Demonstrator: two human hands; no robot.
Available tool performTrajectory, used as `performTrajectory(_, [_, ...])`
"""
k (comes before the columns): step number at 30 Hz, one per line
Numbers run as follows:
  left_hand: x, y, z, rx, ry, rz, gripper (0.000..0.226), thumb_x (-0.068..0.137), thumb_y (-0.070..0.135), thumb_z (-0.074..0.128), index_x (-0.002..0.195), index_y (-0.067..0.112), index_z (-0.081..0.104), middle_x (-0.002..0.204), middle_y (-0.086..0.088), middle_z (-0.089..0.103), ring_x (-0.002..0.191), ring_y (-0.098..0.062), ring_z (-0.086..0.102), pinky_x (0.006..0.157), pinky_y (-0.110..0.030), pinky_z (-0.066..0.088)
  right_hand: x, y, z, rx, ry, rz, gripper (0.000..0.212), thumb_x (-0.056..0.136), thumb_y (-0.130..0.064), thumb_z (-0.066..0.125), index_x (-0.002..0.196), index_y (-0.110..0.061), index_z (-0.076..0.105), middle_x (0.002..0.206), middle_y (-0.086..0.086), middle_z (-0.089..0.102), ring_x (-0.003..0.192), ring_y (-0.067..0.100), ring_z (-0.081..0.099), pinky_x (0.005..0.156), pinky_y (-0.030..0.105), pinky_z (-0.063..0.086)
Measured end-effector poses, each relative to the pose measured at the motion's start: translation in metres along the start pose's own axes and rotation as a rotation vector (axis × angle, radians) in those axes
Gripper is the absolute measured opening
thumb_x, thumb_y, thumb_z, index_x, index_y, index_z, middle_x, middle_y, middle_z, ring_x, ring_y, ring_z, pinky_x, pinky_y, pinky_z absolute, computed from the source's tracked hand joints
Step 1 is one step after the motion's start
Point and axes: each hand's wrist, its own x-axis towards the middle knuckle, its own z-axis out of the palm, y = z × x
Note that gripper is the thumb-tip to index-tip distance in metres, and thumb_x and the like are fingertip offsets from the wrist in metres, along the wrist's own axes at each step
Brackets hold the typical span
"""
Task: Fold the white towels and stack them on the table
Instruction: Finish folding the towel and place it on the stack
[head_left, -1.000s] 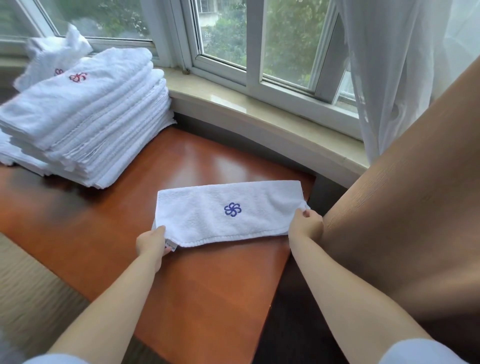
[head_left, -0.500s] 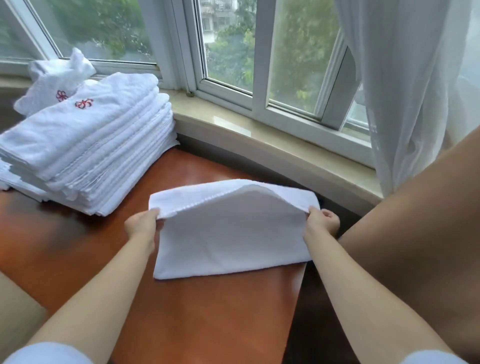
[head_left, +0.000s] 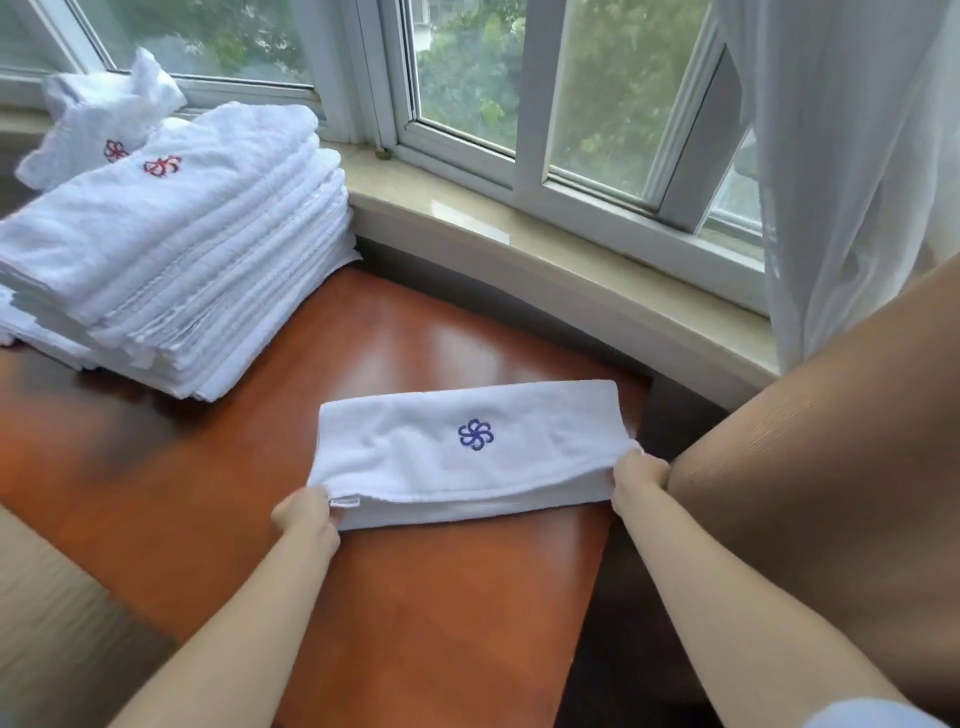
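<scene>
One wooden table (head_left: 218, 509) fills the lower left and middle of the frame. On its upper-left part sits one tall stack of folded white towels (head_left: 176, 249), too many layers to count, with one loose crumpled towel (head_left: 98, 124) behind it by the window. One folded towel (head_left: 467, 452) with a blue flower mark lies mid-frame on the table. The left hand (head_left: 306, 519) pinches its lower-left corner; the right hand (head_left: 639, 475) pinches its lower-right corner, both arms stretched forward

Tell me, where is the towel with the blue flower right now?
In the head view the blue-flower towel lies folded on the wooden table, centre-right, with the left hand and right hand gripping its near corners.
</scene>
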Motion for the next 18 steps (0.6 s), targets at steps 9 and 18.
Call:
performTrajectory(9, [-0.008,-0.025,-0.021,0.456,0.094,0.320,0.032,0.090,0.000,0.048,0.119,-0.010,0.060,0.123,-0.024,0.061,0.098,-0.034,0.059,0.081,-0.036,0.046,-0.002,0.041,-0.005,0.092,0.126,0.043,0.034,0.097,-0.018,0.053,0.126,0.000,0.056,0.122,0.018,0.062,0.102,0.032,0.060,0.087,0.037,0.049])
performTrajectory(18, [0.002,-0.022,-0.032,0.619,0.076,0.421,0.023,0.090,0.007,0.049,0.105,-0.003,0.062,0.102,-0.022,0.065,0.097,-0.042,0.061,0.080,-0.043,0.049,0.005,0.031,-0.012,0.057,0.125,-0.098,0.028,0.097,-0.018,0.052,0.122,-0.006,0.054,0.111,0.010,0.057,0.096,0.027,0.056,0.079,0.030,0.043])
